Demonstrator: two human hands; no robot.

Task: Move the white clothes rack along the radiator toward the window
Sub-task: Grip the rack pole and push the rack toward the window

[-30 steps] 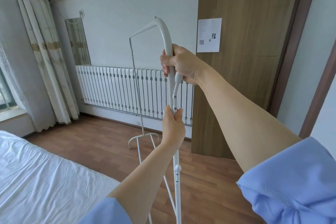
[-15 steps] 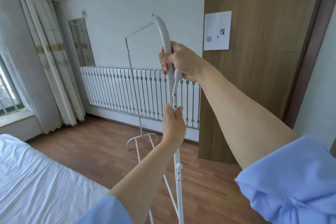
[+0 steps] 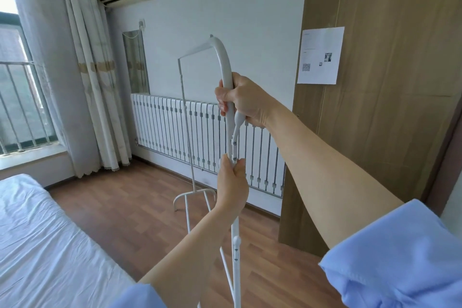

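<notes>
1. The fingers (image 3: 222,105) of the right hand (image 3: 246,101) are clenched around the near upright of the white clothes rack (image 3: 226,67), just under its curved top.
2. The left hand (image 3: 231,184) clasps the same pole lower down.
3. The rack stands on the wooden floor (image 3: 130,207) in front of the radiator (image 3: 172,130), between the bed (image 3: 37,240) and the wall, with the window (image 3: 17,97) off to the left.

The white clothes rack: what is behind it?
Behind the white clothes rack stand the radiator and the wall. The right hand and left hand cover some radiator bars.
</notes>
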